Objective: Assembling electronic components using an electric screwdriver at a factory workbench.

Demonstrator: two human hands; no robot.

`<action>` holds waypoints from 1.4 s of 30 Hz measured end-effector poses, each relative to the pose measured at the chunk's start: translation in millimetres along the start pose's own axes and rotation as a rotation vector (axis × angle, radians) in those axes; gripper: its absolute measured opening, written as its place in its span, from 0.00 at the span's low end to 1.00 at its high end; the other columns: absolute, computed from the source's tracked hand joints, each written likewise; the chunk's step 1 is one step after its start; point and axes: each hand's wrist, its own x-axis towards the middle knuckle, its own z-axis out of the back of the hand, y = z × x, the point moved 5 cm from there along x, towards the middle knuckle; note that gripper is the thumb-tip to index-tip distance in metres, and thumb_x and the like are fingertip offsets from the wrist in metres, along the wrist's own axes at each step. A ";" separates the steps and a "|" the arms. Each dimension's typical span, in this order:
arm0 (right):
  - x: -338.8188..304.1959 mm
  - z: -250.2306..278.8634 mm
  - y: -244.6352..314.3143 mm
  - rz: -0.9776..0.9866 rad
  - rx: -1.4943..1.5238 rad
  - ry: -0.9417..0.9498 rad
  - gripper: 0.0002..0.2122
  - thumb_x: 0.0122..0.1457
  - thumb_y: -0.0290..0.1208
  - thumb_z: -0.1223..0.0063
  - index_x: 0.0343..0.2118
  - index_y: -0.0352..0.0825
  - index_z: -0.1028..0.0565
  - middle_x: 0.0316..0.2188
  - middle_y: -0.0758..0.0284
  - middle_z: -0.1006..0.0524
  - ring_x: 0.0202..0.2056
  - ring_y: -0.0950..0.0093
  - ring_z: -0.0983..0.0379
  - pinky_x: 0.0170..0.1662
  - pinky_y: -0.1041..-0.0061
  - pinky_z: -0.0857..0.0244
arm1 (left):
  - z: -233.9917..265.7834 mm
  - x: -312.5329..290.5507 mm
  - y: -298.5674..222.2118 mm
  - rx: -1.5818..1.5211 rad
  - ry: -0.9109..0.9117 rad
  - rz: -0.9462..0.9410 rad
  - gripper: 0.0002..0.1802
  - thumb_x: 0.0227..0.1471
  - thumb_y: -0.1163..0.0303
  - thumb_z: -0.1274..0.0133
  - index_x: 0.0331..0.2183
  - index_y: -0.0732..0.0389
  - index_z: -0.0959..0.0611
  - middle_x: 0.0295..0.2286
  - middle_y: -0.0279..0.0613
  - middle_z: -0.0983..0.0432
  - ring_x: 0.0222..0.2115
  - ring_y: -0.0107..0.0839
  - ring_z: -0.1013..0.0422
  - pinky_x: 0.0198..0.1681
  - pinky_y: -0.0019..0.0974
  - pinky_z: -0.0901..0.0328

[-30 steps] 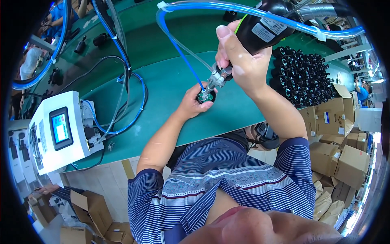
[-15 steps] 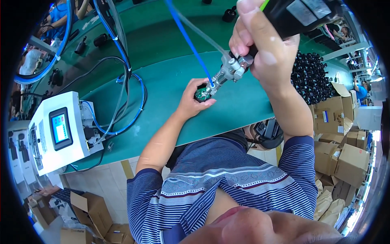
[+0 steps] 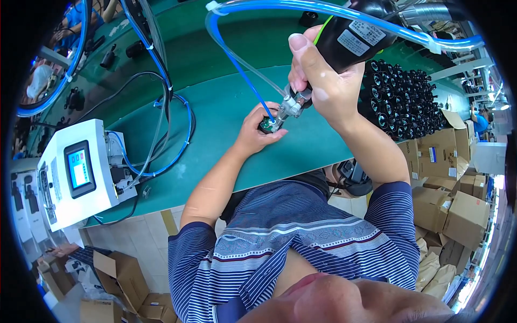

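Note:
My left hand (image 3: 254, 132) is wrapped round a small black round housing with a green circuit board (image 3: 266, 125) inside, held just above the green table. In my right hand (image 3: 329, 81) is a black electric screwdriver (image 3: 353, 40), gripped near its lower end. The screwdriver slants down to the left, and its metal nose (image 3: 291, 106), with a blue air tube (image 3: 245, 78) and a clear one joined to it, reaches into the housing. The nose and my left fingers hide the very tip, so contact with a screw cannot be made out.
A white feeder machine (image 3: 78, 175) with a small screen stands at the left on the green table (image 3: 215, 172). Coiled blue and black lines (image 3: 188, 129) lie beside it. Many black round parts (image 3: 401, 102) crowd the right side. Cardboard boxes (image 3: 468, 215) stand on the floor.
My right hand has moved left and slightly down with the screwdriver, its nose now deeper at the housing. The tubes have swung into a loop overhead. My left hand has hardly moved.

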 end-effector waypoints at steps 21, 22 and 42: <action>23.0 158.1 61.6 -0.160 -0.090 0.115 0.16 0.53 0.24 0.34 0.47 0.32 0.20 0.20 0.72 0.22 0.19 0.82 0.34 0.23 0.79 0.38 | -120.7 169.6 -24.3 -0.133 0.052 0.369 0.30 0.48 0.64 0.30 0.50 0.62 0.22 0.41 0.47 0.20 0.39 0.43 0.23 0.52 0.42 0.30; 18.3 175.5 60.0 -0.189 -0.097 0.124 0.16 0.52 0.23 0.32 0.44 0.31 0.22 0.19 0.73 0.22 0.18 0.81 0.31 0.22 0.79 0.38 | -122.5 214.7 -11.9 0.474 0.152 0.226 0.25 0.50 0.61 0.33 0.48 0.60 0.20 0.39 0.46 0.19 0.36 0.44 0.23 0.49 0.43 0.29; 3.5 383.7 55.2 -0.039 -0.081 0.028 0.13 0.45 0.22 0.32 0.33 0.35 0.26 0.16 0.71 0.25 0.15 0.71 0.30 0.20 0.74 0.39 | -465.2 335.5 99.2 0.831 0.812 -0.076 0.33 0.44 0.66 0.33 0.53 0.62 0.24 0.49 0.52 0.24 0.50 0.48 0.27 0.57 0.54 0.37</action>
